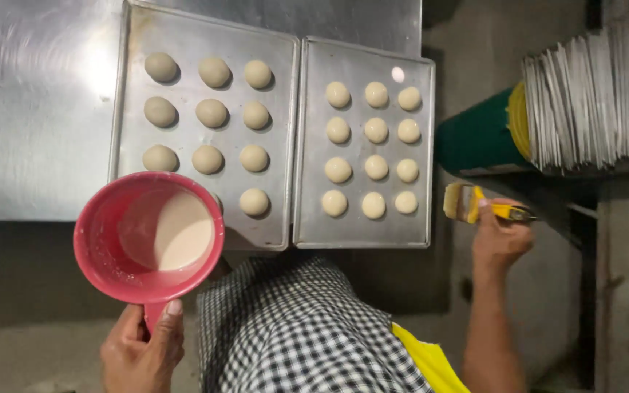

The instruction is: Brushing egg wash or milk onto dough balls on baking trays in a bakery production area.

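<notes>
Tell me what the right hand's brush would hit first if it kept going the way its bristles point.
Likely the right baking tray: the brush in the right hand points left toward its near edge and the bottom row of dough balls. Height above the tray is unclear.

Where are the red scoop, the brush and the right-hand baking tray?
red scoop (103,251): head view, on its inner wall left of the liquid.
brush (457,201): head view, on its bristles.
right-hand baking tray (354,231): head view, on its bare bottom strip.

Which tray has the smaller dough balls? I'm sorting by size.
The right tray, nearer the brush: its twelve balls are smaller and paler. The left tray, partly behind the red scoop, holds bigger ones.
</notes>
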